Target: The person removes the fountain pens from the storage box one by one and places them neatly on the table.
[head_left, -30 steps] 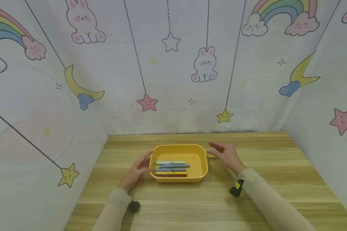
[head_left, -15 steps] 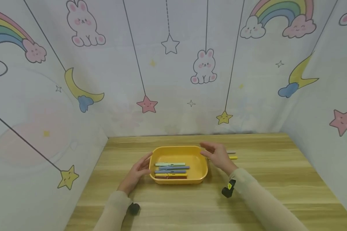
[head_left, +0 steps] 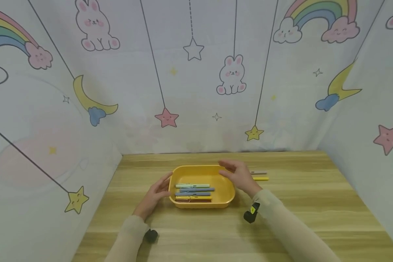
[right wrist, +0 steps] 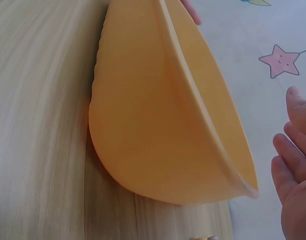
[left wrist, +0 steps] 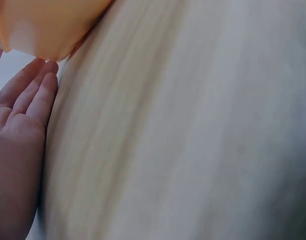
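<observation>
Right hand [head_left: 243,177] is shifted leftward above tray [head_left: 223,193] rim; pens [head_left: 196,189], aligned left-right, are seen left of its fingers [head_left: 230,164], nearer left hand [head_left: 154,195]. Both uncurled, nothing gripped.

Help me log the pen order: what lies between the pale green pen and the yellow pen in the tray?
Two blue pens lie between them, in the head view.

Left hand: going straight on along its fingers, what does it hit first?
The left hand would likely meet the left end of the yellow tray first; its fingertips look very close to it, though contact is hard to judge.
</observation>
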Motion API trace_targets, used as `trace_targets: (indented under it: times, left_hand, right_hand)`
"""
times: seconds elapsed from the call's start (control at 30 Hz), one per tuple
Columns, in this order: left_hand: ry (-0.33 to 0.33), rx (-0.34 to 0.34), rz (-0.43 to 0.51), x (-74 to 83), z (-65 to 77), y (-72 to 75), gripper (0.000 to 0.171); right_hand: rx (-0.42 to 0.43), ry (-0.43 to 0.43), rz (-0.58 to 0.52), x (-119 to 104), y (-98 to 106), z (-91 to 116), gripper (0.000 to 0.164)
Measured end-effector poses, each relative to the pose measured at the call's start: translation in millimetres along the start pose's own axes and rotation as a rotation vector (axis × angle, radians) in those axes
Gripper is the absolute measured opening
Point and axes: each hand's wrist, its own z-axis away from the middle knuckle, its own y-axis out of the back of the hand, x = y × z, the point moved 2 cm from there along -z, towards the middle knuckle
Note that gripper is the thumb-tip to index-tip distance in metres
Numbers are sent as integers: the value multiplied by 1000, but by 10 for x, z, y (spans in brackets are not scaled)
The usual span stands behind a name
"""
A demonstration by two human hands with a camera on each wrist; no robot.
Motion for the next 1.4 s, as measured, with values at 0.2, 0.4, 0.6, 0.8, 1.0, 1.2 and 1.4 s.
trace_targets:
  times: [0.2,0.4,0.6,0.8,1.0,1.2,1.4]
  left_hand:
    - [7,-1,0,-9,3,7,74]
    - [-3,-1,15,1,4,11,74]
    - [1,-7,18,22,7,7,74]
    - [1,4,0,37,-11,7,74]
    - [15,7,-1,33,2,6,74]
    - [-1,-21,27,18,-10,9,74]
    - [-2,-15,30,27,4,10,74]
  right_hand:
    - [-30,6,43,-60,-78,-34,44]
    - [-63,3,70,-121,-161,-75,43]
    - [-95,-21,113,-92,-224,-99,44]
    - [-124,-14,135,-75,-302,-161,46]
    - [-144,-25,134,-30,-392,-199,46]
    - [-136,-77,123,2,-460,-205,45]
    - [-164,-68,132,-20,-511,-220,45]
